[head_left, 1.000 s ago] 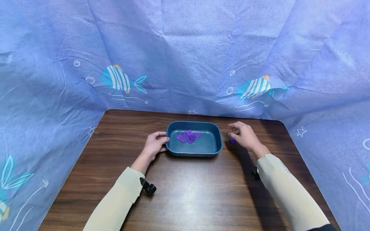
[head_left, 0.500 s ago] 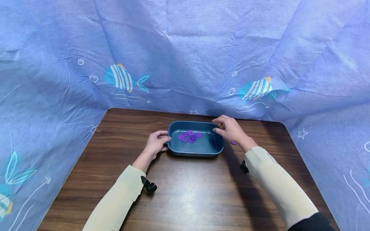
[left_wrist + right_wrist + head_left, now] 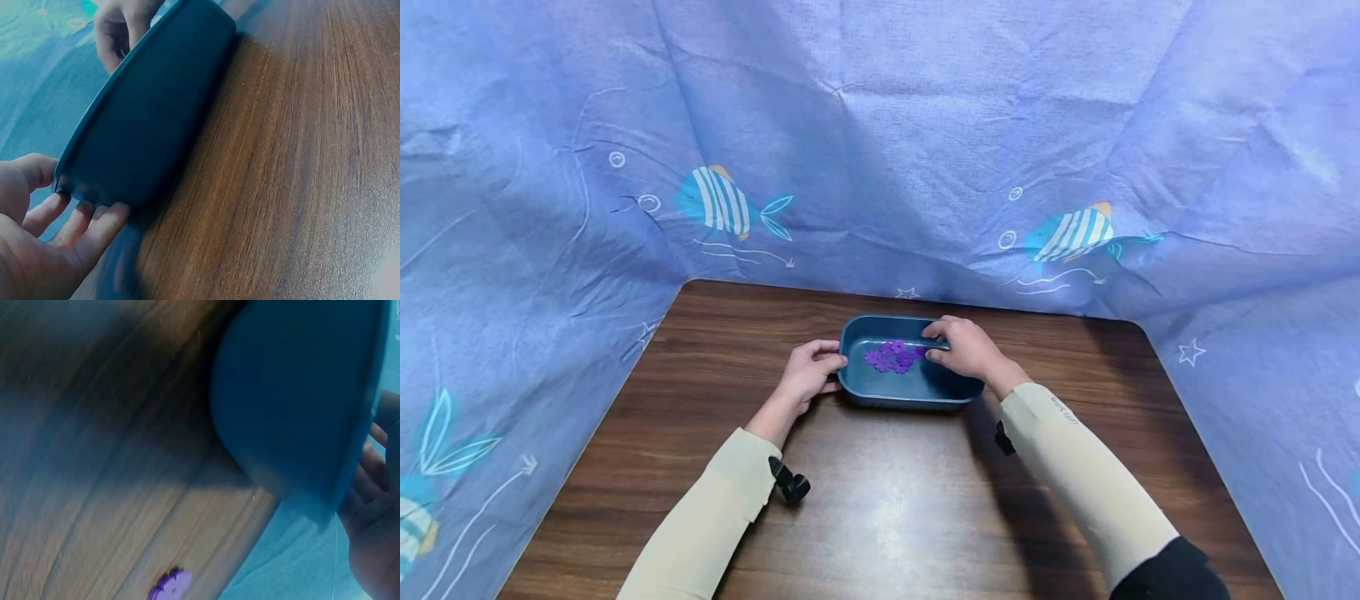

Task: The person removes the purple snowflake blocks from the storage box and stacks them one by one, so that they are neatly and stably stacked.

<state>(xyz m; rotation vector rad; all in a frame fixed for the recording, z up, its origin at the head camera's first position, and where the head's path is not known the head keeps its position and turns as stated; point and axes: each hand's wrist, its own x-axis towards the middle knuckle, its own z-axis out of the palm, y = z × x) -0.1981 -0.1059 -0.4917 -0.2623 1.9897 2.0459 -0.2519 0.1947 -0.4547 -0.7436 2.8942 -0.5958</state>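
A dark teal rectangular dish (image 3: 910, 403) stands on the table, with several purple flower-shaped pieces (image 3: 887, 358) in its left half. My left hand (image 3: 805, 371) grips its left end, thumb at the rim and fingers against the outer wall, as the left wrist view shows. From the right, my right hand (image 3: 966, 348) reaches inside the dish, thumb and fingers apart beside the rightmost pieces. In the right wrist view the dish wall hides its fingertips. Another purple flower-shaped piece (image 3: 170, 585) lies on the table right of the dish; my right arm covers it in the head view.
The brown wood-grain table (image 3: 880, 500) ends at the back against a blue cloth (image 3: 910, 167) printed with fish, which also hangs at both sides. A black wrist device (image 3: 790, 481) sticks out from the left sleeve.
My right hand has moved left, from over the loose piece on the table across the dish's right rim and down into the dish. My left hand keeps its grip on the left end.
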